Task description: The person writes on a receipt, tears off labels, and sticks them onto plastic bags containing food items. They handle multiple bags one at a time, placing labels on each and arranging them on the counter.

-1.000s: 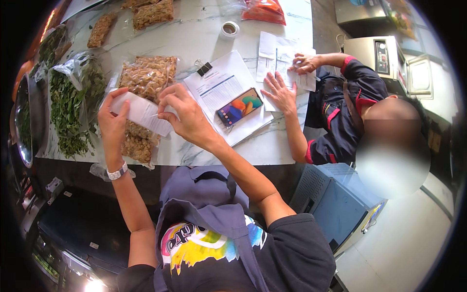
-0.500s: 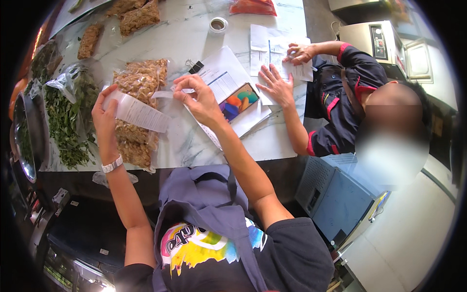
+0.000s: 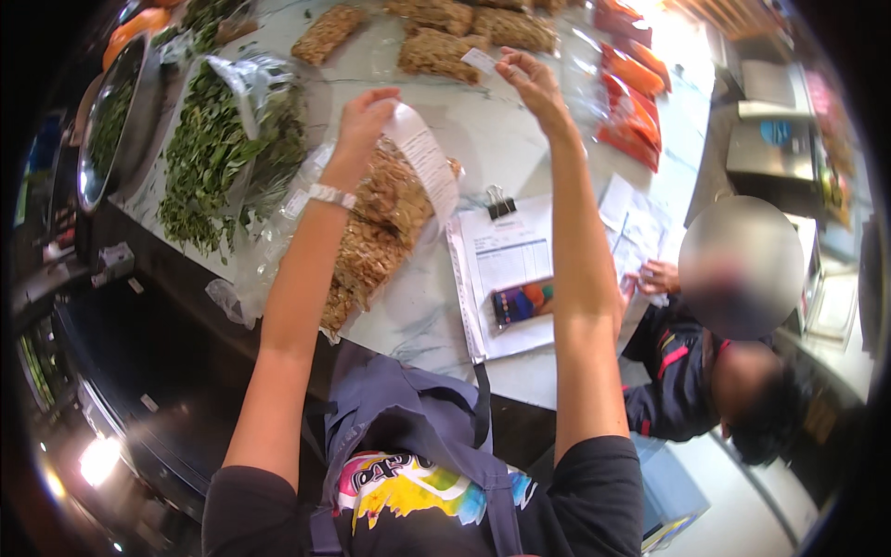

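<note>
Pinching a small slip (image 3: 478, 61) near the far bags (image 3: 434, 54), right grip (image 3: 534, 79) closed, and a paper strip (image 3: 427, 165) over the near bag (image 3: 357, 265), left grip (image 3: 365, 121) closed, I could drop either by loosening.

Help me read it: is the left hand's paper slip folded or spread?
Spread: the paper slip runs from the left hand as a long, print-covered strip; its gripped end is hidden.

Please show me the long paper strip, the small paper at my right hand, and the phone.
Long paper strip (image 3: 426, 163): head view, middle of its printed face.
Small paper (image 3: 478, 61): head view, middle of its face.
Phone (image 3: 521, 304): head view, its screen.
</note>
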A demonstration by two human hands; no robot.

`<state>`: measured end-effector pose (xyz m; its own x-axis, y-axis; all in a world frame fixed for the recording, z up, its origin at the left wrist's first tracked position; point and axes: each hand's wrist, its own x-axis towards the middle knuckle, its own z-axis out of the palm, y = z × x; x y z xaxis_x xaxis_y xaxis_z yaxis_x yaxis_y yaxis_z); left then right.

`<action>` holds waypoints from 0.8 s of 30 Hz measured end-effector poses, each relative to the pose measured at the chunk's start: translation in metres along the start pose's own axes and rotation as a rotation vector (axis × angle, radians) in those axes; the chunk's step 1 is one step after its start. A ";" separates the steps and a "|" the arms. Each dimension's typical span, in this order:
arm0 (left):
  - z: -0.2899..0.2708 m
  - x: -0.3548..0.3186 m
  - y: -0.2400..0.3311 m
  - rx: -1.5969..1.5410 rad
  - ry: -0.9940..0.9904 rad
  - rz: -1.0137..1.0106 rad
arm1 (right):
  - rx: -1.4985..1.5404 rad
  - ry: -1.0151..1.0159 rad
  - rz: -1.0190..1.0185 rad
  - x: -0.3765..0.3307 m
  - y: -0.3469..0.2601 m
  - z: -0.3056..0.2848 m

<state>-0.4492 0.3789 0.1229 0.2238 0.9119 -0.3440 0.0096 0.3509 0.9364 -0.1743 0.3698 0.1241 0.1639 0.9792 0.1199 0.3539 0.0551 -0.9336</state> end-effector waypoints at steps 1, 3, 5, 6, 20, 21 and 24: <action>0.004 0.006 0.000 -0.018 0.034 -0.002 | 0.002 -0.088 -0.051 0.024 0.009 0.002; 0.004 0.022 -0.010 0.026 0.087 -0.003 | -0.020 -0.230 -0.037 0.059 0.016 0.005; -0.004 0.041 -0.028 0.163 0.135 0.001 | -0.043 -0.381 0.023 0.089 0.010 0.019; -0.009 0.052 -0.034 0.159 0.144 -0.044 | -0.089 -0.423 0.034 0.102 0.012 0.024; -0.003 0.133 -0.062 -0.360 0.128 -0.394 | -0.676 -0.166 0.076 0.155 0.096 0.117; -0.006 0.135 -0.065 -0.386 0.169 -0.400 | -0.656 -0.162 0.114 0.147 0.088 0.123; -0.005 0.139 -0.068 -0.388 0.160 -0.383 | -0.328 -0.095 0.201 0.121 0.085 0.113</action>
<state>-0.4240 0.4829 0.0106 0.1244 0.7145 -0.6884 -0.3047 0.6878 0.6588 -0.2283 0.5149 0.0216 0.1791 0.9787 -0.1002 0.6011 -0.1895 -0.7764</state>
